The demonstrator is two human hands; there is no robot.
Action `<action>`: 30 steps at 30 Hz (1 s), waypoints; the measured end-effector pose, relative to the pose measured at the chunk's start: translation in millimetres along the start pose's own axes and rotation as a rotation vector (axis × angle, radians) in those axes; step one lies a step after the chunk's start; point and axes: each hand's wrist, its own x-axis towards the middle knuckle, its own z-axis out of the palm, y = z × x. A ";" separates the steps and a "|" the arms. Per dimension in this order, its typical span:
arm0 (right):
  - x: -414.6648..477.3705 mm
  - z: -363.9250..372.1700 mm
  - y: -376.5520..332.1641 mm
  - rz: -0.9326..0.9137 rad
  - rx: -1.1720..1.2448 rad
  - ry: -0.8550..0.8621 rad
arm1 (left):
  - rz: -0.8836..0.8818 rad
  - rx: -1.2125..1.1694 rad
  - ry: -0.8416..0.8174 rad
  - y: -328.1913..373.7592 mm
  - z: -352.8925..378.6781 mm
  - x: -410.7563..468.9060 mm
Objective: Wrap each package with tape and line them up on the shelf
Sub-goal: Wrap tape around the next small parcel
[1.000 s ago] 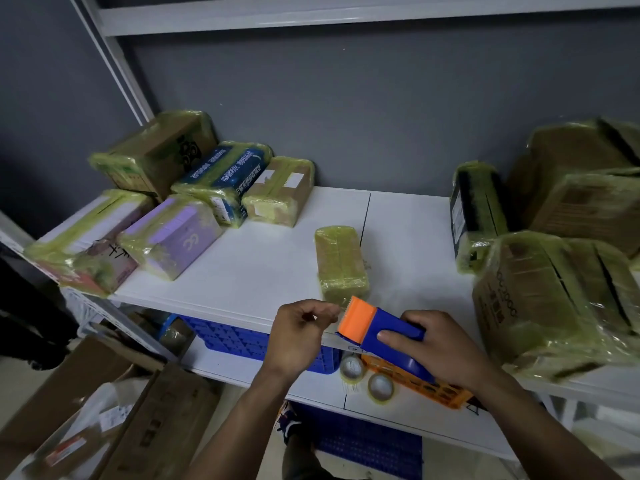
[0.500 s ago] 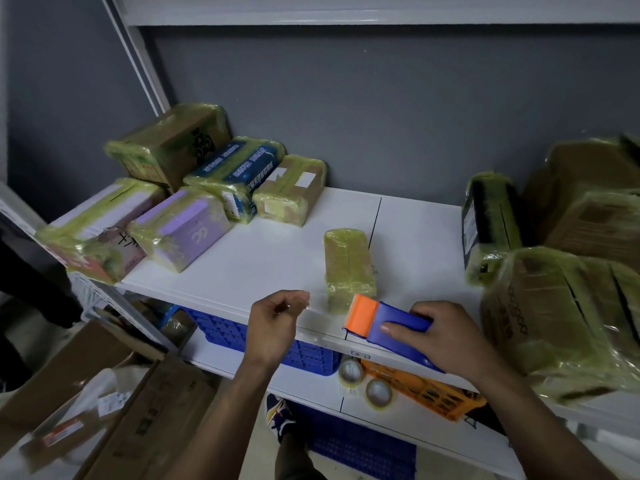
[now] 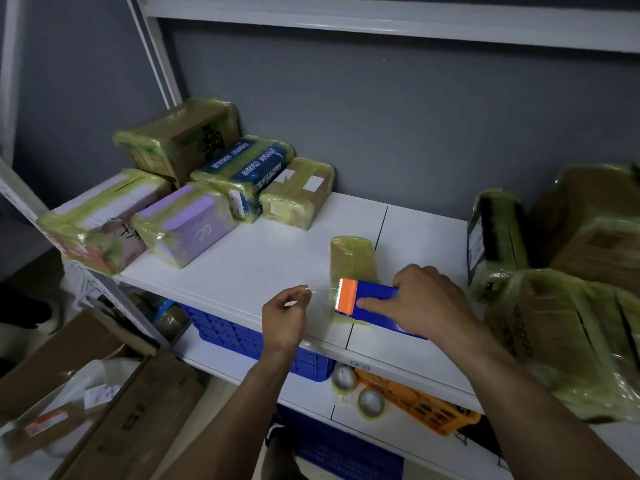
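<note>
package [image 3: 351, 258]: small, flat, wrapped yellowish, lying on the shelf [image 3: 259, 265] near the front
dispenser [image 3: 367, 301]: blue, orange toothed end, over the package's near end
tape [image 3: 320, 291]: thin strip running left off the teeth

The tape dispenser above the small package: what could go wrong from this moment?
1. The left hand seems to pinch a thin clear tape stretched from the tape dispenser in the right hand; such a free strip may fold onto itself or stick to the shelf.
2. The serrated blade faces the left hand, so a slip could scratch it.
3. No hand holds the small package, so pulling may drag it toward the shelf's front edge.
</note>
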 end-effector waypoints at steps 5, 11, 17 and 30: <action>11.5 -1.3 -8.7 0.048 -0.086 -0.025 | -0.062 0.030 -0.040 -7.7 16.6 5.5; 18.1 -0.2 -6.0 0.083 -0.062 -0.065 | -0.150 0.036 -0.100 -11.0 26.7 14.7; 23.5 6.0 2.2 0.093 -0.032 -0.109 | -0.128 0.106 -0.033 -8.3 21.3 17.1; 24.9 9.6 9.4 0.082 0.000 -0.118 | 0.329 0.212 -0.428 -10.8 1.5 9.3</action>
